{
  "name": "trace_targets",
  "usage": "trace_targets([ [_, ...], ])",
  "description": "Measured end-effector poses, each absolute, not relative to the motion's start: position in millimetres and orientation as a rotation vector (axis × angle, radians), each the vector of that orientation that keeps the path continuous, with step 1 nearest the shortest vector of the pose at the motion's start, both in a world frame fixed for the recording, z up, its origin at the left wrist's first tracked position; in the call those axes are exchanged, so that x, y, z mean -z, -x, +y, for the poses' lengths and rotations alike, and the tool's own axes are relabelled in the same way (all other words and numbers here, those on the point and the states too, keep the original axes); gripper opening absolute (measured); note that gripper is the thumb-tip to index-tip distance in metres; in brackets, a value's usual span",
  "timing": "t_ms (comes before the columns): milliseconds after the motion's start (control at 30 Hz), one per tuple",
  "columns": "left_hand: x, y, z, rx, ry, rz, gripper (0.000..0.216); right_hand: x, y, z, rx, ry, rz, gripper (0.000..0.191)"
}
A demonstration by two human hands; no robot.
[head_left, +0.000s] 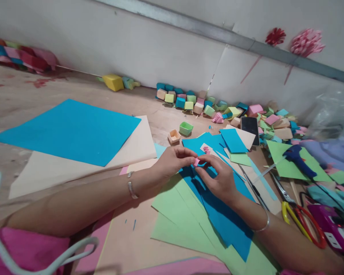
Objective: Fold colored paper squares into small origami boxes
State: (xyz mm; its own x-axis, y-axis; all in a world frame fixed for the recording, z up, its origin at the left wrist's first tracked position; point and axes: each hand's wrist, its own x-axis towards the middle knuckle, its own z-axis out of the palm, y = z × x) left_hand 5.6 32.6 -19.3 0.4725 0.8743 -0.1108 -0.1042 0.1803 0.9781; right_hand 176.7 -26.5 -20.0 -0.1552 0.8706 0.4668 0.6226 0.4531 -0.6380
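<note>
A small pink piece of paper (196,162) is pinched between the fingertips of both hands. My left hand (172,164) comes in from the left, its thumb and forefinger closed on the piece. From the right, my right hand (218,177) grips the piece's other side with thumb and forefinger. Under the hands lie blue paper sheets (218,210) and light green sheets (180,225). Just beyond the fingers is a white scrap (205,148) with pink bits on it. A peach paper cup (174,136) and a green paper cup (186,128) stand behind my left hand.
Scissors (301,217), a blue glue gun (299,160) and a purple device (332,229) lie at the right. A phone (250,130) rests near piled paper pieces. Small folded paper boxes (180,102) line the wall. A large blue sheet (71,131) lies left.
</note>
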Motion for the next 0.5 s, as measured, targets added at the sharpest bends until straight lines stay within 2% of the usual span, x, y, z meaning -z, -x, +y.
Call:
trace_targets([
  [267, 11, -10, 25, -0.905, -1.524, 0.858, 0.007, 19, -170, -27, -0.509, 1.344, -1.721, 0.011],
  [500, 13, -10, 20, -0.899, -1.771, 0.990, 0.009, 20, -167, -28, -0.435, 1.445, -1.711, 0.011],
])
